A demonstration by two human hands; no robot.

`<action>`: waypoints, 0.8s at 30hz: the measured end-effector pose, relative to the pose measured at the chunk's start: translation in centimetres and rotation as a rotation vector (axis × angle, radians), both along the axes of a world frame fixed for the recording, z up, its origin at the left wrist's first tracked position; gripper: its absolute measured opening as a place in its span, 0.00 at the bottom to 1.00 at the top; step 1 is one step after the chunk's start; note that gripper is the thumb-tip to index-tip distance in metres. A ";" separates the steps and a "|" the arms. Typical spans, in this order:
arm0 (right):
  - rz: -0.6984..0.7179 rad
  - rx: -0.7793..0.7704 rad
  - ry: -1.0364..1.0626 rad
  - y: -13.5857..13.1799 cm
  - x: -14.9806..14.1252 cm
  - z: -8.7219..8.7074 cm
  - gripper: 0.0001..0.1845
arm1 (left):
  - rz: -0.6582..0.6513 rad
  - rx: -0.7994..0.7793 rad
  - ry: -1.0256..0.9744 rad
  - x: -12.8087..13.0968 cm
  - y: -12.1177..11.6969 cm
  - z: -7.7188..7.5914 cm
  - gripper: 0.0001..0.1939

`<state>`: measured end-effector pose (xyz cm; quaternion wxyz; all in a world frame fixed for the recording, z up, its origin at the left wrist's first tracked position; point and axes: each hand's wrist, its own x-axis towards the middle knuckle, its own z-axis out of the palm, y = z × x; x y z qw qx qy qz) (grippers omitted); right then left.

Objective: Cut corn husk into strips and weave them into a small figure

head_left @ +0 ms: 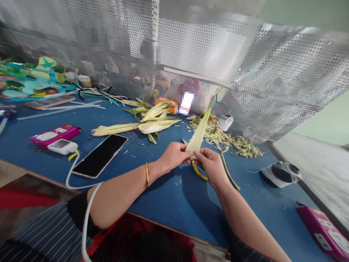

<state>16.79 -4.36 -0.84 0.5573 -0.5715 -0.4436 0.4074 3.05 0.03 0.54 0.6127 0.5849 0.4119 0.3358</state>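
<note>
A pale green corn husk [201, 131] stands tilted up between my two hands, its pointed tip away from me. My left hand [176, 155] pinches its wide lower end from the left. From the right, my right hand [211, 163] pinches the same end with thumb and fingers. Scissors with yellow handles [200, 174] show just under the hands; part of a blade sticks out beside the husk, and I cannot tell whether they are held or lying on the table. A narrow husk strip [229, 173] lies by my right wrist.
On the blue table [163, 207] lie whole husks [152, 123], shredded husk scraps [245, 146], a black phone [100, 156], a purple box [56, 135] and a thread spool [282, 174]. A white cable [88, 214] crosses my left arm. Perforated sheeting [196, 43] stands behind.
</note>
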 end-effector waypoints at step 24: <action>0.048 0.005 -0.045 0.3 -0.1 -1.2 0.17 | -0.014 0.079 0.033 0.2 0.3 -1.0 0.08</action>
